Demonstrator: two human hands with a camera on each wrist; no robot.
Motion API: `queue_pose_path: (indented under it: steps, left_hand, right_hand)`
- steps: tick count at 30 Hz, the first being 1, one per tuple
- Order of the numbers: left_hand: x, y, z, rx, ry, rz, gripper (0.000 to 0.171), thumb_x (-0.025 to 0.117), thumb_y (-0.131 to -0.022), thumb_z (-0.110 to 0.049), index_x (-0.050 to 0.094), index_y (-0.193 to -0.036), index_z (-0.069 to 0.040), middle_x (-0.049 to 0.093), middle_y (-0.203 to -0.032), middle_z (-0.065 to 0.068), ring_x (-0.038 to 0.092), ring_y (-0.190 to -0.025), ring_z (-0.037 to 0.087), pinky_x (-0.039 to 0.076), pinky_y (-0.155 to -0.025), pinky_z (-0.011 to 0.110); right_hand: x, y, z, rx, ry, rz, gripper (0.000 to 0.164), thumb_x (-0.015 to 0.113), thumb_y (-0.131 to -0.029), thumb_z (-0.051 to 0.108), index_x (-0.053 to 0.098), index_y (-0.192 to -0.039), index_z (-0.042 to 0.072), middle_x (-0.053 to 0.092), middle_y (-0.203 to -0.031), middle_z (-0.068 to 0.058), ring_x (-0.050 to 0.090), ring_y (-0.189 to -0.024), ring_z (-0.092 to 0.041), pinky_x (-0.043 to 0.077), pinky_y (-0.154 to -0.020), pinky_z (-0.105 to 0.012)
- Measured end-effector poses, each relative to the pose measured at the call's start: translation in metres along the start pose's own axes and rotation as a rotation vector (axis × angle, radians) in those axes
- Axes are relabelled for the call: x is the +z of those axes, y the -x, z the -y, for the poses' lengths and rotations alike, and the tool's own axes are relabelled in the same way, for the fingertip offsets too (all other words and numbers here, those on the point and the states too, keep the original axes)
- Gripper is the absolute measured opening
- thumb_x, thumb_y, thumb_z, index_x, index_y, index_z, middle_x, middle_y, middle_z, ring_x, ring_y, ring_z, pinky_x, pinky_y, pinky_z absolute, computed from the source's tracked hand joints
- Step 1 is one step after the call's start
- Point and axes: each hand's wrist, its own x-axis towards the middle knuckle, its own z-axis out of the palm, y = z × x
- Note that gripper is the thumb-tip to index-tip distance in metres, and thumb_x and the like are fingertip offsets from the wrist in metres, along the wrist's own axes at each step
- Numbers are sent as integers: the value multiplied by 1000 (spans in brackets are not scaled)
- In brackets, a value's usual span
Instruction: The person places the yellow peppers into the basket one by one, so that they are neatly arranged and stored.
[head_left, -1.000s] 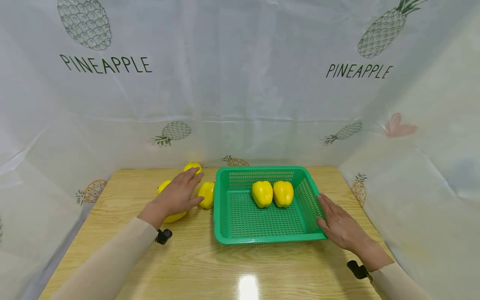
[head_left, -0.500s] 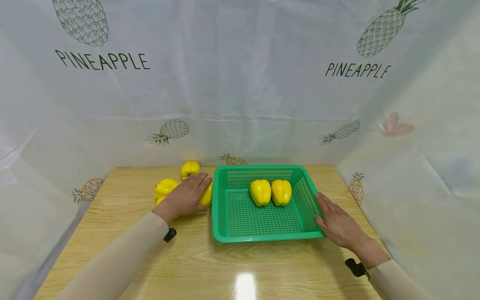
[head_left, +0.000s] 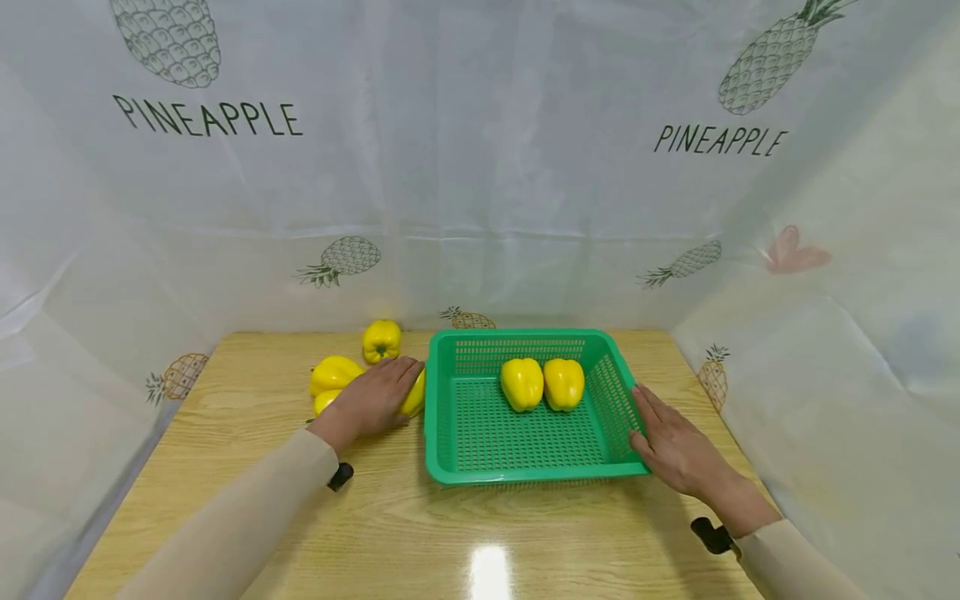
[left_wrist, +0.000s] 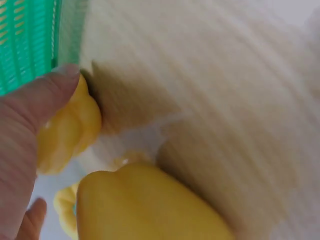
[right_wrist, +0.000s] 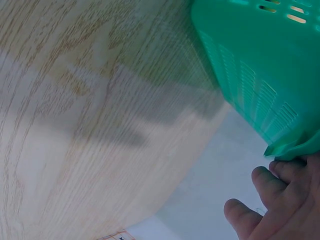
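Note:
My left hand (head_left: 373,397) is over a yellow bell pepper (head_left: 415,397) just left of the green plastic basket (head_left: 540,477). In the left wrist view the thumb lies across that pepper, with fingers on its other side; much of it is covered. Two more yellow bell peppers, one left (head_left: 521,385) and one right (head_left: 564,385), lie side by side in the basket. Against the basket's right rim rests my right hand (head_left: 678,446), its fingers fairly straight. The right wrist view has those fingers (right_wrist: 267,185) beside the rim's corner.
Behind the left hand are loose yellow peppers: one at the back (head_left: 381,340), one to the left (head_left: 332,375), and one partly hidden by the wrist (head_left: 325,402). The wooden table (head_left: 390,533) ends at a pineapple-printed sheet (head_left: 480,183) behind and at the sides.
My left hand has moved right and settled over the pepper beside the basket, uncovering the peppers behind it. The right hand has stayed at the basket's right rim.

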Motion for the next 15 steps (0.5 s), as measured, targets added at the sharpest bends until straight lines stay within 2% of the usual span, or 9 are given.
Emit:
queue_pose_path:
  steps: [2, 7, 10, 15]
  left_hand:
    - [0, 6, -3, -25, -17, -27, 93, 87, -87, -37, 41, -156, 6, 51, -154, 21, 48, -145, 39, 35, -125, 55]
    - [-3, 24, -15, -107, -28, -21, 97, 88, -85, -46, 43, -153, 6, 54, -148, 22, 52, -140, 39, 35, -124, 58]
    - [-5, 33, -20, -118, -32, -15, 104, 89, -82, -53, 42, -153, 6, 54, -145, 23, 54, -135, 40, 35, -123, 61]
    - [-6, 43, -20, -100, -66, 2, 109, 89, -80, -57, 40, -154, 7, 52, -145, 25, 52, -136, 41, 34, -124, 62]
  right_hand:
    - [1, 0, 0, -1, 0, 0, 67, 48, -112, 29, 25, -163, -8, 26, -168, -32, 37, -150, -52, 34, -119, -67]
    - [2, 1, -1, 6, -2, 7, 67, 49, -112, 28, 24, -163, -8, 25, -169, -31, 36, -150, -53, 33, -120, -67]
    - [1, 1, -2, 6, -5, 7, 68, 49, -112, 27, 23, -164, -7, 25, -169, -31, 36, -150, -53, 33, -120, -67]
    - [1, -1, -3, 0, -10, 6, 68, 50, -112, 27, 22, -164, -8, 25, -169, -32, 36, -150, -53, 33, -120, -67]
